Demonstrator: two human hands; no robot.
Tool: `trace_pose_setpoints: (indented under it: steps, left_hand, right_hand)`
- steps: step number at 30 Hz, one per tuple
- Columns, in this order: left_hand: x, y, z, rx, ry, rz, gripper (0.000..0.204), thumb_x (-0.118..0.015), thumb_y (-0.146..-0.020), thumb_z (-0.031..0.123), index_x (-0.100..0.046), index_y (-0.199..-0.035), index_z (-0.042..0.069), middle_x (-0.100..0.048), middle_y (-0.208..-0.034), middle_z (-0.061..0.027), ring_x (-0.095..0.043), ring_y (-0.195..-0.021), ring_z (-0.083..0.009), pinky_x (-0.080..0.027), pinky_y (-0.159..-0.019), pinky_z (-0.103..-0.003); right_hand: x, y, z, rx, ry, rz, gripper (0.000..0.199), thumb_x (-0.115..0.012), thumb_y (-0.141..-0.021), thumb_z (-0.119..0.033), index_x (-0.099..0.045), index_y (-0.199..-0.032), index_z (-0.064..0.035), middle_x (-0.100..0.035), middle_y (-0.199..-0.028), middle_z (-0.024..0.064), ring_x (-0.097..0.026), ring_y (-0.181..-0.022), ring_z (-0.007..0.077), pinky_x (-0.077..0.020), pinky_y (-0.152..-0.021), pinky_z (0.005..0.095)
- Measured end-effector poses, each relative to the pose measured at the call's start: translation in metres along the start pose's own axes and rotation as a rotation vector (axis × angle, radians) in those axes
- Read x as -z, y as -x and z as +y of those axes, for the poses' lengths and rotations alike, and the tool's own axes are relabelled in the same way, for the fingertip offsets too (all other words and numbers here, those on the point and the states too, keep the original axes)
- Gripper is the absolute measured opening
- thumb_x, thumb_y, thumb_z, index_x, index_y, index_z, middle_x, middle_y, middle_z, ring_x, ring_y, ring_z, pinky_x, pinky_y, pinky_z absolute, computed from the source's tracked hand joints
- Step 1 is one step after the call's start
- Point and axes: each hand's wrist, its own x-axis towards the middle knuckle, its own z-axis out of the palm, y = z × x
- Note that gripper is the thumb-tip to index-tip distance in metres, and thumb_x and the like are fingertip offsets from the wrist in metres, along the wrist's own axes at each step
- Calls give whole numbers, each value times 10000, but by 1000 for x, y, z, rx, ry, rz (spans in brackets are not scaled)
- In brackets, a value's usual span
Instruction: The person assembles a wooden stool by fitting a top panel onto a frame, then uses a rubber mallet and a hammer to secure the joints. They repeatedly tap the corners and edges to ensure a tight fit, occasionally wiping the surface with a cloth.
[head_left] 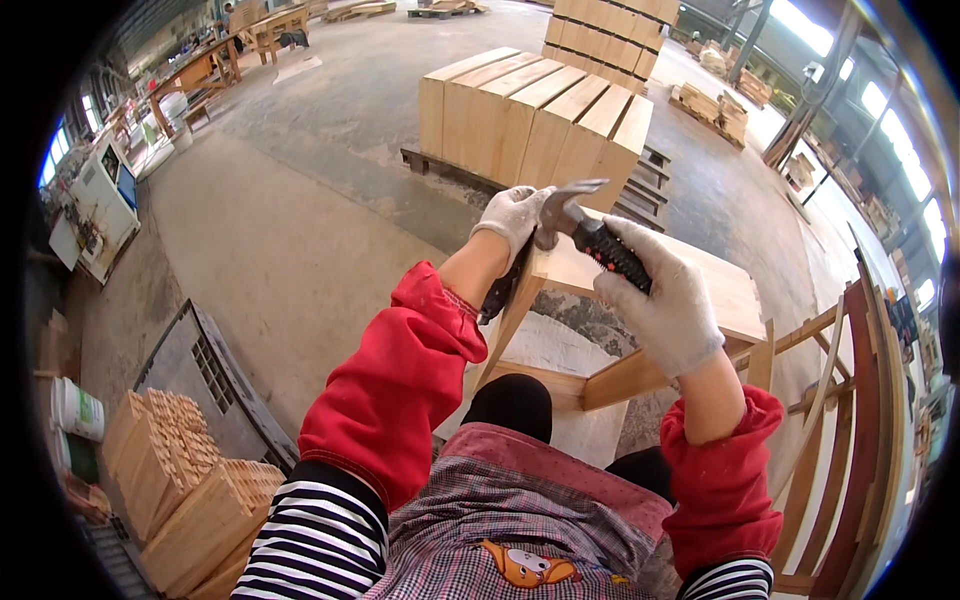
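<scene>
My right hand, in a whitish work glove, is wrapped round the black grip of a claw hammer. The hammer's metal head is low at the near-left corner of a pale wooden box frame. My left hand, gloved too, is closed at that same corner, right beside the hammer head. Whatever its fingers pinch is hidden. Below it, against the outer side of the frame, shows a dark object, mostly covered by my wrist. The frame stands in front of my knees, with a lower crosspiece joining its sides.
Ahead, a stack of similar wooden boxes rests on a dark pallet, with a taller stack behind. Bundled wood pieces lie at lower left beside a grey plastic pallet. A wooden rack stands close on my right.
</scene>
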Motion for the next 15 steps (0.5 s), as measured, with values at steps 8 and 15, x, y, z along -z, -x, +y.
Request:
trace_pose_setpoints:
  steps: [8, 15]
  left_hand:
    - [2, 0, 8, 92, -125, -9, 185, -669, -936, 251, -647, -1011, 83, -658, -912, -1, -604, -792, -122, -497, -725, -278]
    - [-10, 12, 18, 100, -146, 89, 337, -644, -945, 380, -680, -1006, 51, -673, -916, -33, -579, -789, -128, -478, -744, -302]
  right_hand:
    - [-9, -11, 16, 135, 75, 57, 470, -710, -812, -137, -610, -1262, -43, -690, -933, 195, -704, -846, 297, -533, -778, 342]
    - [-2, -21, 12, -18, -53, 144, 463, -714, -815, -118, -613, -1260, -35, -686, -952, 182, -685, -835, 234, -530, -789, 310]
